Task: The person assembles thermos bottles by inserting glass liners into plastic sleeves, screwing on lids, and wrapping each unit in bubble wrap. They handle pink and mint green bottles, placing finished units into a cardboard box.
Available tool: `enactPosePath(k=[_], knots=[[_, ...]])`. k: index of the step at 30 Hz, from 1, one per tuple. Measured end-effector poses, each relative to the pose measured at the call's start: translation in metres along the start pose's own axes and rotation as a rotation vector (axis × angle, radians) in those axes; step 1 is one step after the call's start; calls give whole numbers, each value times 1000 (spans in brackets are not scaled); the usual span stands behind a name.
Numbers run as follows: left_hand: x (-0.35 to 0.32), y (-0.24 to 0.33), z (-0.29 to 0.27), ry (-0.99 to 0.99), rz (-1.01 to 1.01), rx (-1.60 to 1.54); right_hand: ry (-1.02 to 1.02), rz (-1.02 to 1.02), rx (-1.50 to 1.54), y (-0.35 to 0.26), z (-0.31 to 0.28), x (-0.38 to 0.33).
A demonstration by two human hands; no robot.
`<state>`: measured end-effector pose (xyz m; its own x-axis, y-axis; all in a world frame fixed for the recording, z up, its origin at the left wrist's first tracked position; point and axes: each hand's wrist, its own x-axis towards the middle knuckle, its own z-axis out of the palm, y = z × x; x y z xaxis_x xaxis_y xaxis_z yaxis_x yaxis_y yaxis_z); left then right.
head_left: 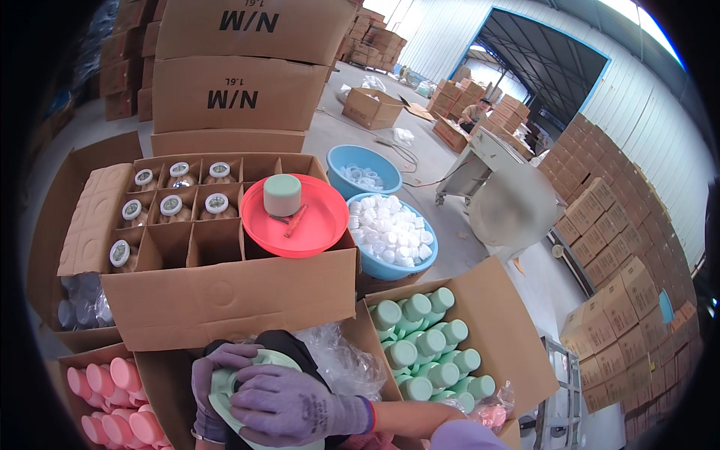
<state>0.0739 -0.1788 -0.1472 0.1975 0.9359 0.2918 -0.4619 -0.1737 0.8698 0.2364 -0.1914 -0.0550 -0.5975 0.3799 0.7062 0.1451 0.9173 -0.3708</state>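
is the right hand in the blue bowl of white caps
No, the right hand is on the green piece, apart from that blue bowl.

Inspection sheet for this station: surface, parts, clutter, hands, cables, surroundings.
Surface: pink tray on divided box, bearing green cup and red-handled tool.
Parts: green part at the lap; green pieces boxed right, pink pieces boxed left; seven capped bottles visible in the divided box; white caps in a blue basin.
Clutter: clear plastic wrap beside the lap.
Hands: left hand and right hand, gloved, both on the green part.
Cables: cable on the floor beyond the basin.
Surroundings: stacked cartons; another person in back.
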Motion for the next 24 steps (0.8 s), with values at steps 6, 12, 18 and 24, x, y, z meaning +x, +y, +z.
enactPosePath(k=[6,12,18,24], knots=[[-32,2,5,129,-125,50,-122,189,314,30,4,-53],[-52,49,33,105,203,864,-183,494,430,78,-26,-106],[-41,20,0,295,-124,177,-193,413,354,32,-38,-39],[-35,11,9,190,-91,34,-185,391,303,25,-7,-45]])
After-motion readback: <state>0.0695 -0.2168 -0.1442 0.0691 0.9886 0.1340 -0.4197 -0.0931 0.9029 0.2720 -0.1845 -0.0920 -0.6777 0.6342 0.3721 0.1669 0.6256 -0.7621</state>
